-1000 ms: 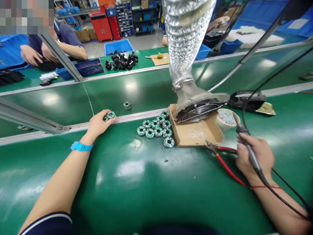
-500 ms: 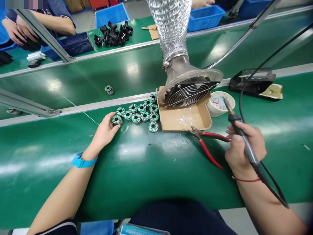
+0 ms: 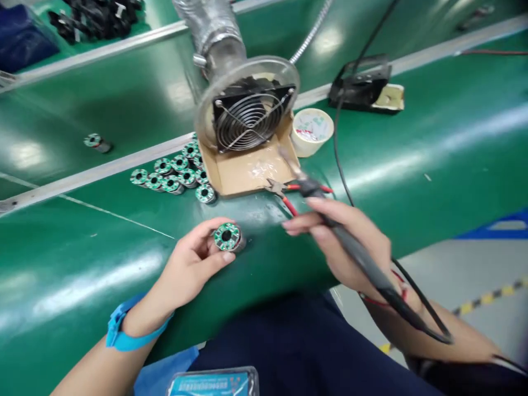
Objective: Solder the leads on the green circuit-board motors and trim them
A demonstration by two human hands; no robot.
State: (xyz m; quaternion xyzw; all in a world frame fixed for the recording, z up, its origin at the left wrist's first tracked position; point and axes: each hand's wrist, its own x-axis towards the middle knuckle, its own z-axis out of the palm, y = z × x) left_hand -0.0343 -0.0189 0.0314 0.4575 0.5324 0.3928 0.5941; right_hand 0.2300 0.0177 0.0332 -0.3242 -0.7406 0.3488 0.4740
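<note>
Between the thumb and fingers of my left hand is a round motor part with a green circuit board on top, close to the green table surface. My right hand grips a soldering iron, its blurred tip pointing up and left over the cardboard tray. Red-handled cutters lie at the tray's front edge, partly hidden by my right hand and the iron. Several similar motor parts stand grouped left of the tray.
A fume fan on a silver duct hangs over the tray. Right of it are a white tub and a black iron stand. One motor part stands beyond the metal rail. The iron's cable crosses the table.
The camera view has shifted. My left hand has brought one motor part away from the group, nearer my body. My right hand has moved the iron left, closer to that part.
</note>
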